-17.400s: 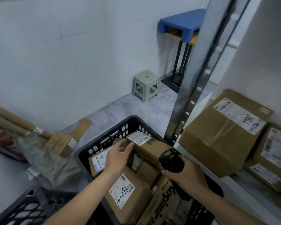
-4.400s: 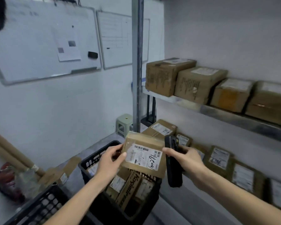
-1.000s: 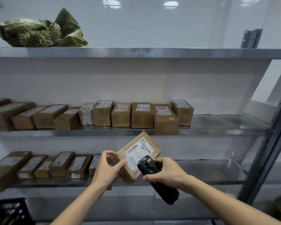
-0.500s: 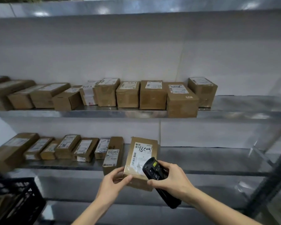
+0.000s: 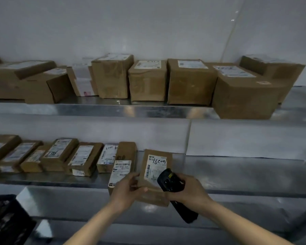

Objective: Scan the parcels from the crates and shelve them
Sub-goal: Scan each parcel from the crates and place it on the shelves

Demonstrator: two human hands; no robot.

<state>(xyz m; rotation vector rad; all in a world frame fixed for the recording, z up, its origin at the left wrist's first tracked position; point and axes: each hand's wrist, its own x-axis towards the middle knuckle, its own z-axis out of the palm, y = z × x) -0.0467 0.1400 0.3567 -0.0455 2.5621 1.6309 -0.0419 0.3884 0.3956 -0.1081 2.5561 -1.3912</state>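
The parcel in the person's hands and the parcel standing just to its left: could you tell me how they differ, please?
The held parcel is gripped by the left hand, with handwritten digits on its label; the neighbouring parcel stands untouched on the lower shelf, narrower, its label showing print only. The held parcel looks wider. Both are brown cardboard with white labels.

The room is dim and a bit grey. Soft light falls from above, and the metal front edge of the upper shelf [image 5: 148,110] shines with pale, smeary spots. A small bright patch glows on the lower shelf [image 5: 237,174] near its front edge. The boxes [image 5: 189,82] look soft and fuzzy, and their labels are too blurry to read. Straight lines bend near the sides, and the black crate [image 5: 5,225] at the bottom left is smeared
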